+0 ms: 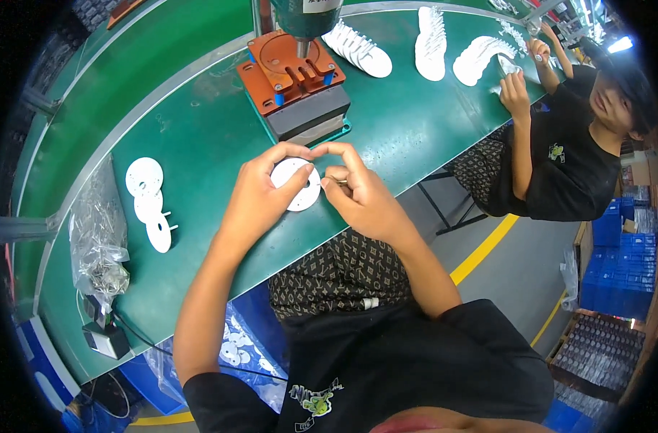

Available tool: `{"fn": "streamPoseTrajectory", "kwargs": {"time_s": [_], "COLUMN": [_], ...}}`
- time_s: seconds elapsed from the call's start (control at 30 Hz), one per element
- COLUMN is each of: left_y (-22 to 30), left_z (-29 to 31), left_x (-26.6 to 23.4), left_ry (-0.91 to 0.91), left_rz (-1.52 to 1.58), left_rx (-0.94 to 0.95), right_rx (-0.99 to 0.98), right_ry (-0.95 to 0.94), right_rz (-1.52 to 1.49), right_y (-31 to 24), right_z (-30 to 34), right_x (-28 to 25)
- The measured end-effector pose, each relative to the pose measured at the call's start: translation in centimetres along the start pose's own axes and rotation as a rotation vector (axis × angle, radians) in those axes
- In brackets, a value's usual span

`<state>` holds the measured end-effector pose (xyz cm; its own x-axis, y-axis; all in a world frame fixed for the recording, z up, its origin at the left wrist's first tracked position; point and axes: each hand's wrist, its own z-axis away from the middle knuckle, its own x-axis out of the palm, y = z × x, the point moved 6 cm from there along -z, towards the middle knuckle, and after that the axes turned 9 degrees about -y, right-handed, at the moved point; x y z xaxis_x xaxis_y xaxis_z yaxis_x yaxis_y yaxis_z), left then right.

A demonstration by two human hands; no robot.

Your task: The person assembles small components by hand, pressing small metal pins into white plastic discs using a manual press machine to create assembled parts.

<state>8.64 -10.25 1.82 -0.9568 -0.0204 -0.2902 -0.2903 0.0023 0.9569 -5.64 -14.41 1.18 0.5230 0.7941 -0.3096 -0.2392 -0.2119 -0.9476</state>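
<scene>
My left hand (262, 189) grips a round white disc (303, 200) with a hole near its middle, the thumb lying across its face. My right hand (366, 196) is closed beside the disc's right edge, pinching a small metal pin (339, 181) that is mostly hidden by the fingers. Both index fingers meet above the disc. Just beyond the hands stands an orange fixture plate (275, 61) on a dark block (311, 115), under the tip of a green-bodied power tool (307, 18).
Three overlapping white discs (148, 195), one with pins, lie left, beside a clear bag of metal pins (98, 231). Rows of white discs (430, 54) spread along the back of the green table (206, 130). A co-worker (560, 144) sits at the right, handling white parts.
</scene>
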Motion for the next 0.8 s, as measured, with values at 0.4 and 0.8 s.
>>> {"fn": "streamPoseTrajectory", "kwargs": {"time_s": [0.4, 0.8], "left_y": [0.6, -0.1], "left_z": [-0.3, -0.4], "left_x": [0.5, 0.3], "left_ry": [-0.006, -0.05], "left_rz": [-0.031, 0.119], "left_rx": [0.02, -0.011], "right_rx": [-0.032, 0.019], "right_ry": [0.023, -0.005], "right_rz": [-0.12, 0.076], "right_y": [0.6, -1.0], "right_z": [0.0, 0.0], "right_x": [-0.6, 0.1]}}
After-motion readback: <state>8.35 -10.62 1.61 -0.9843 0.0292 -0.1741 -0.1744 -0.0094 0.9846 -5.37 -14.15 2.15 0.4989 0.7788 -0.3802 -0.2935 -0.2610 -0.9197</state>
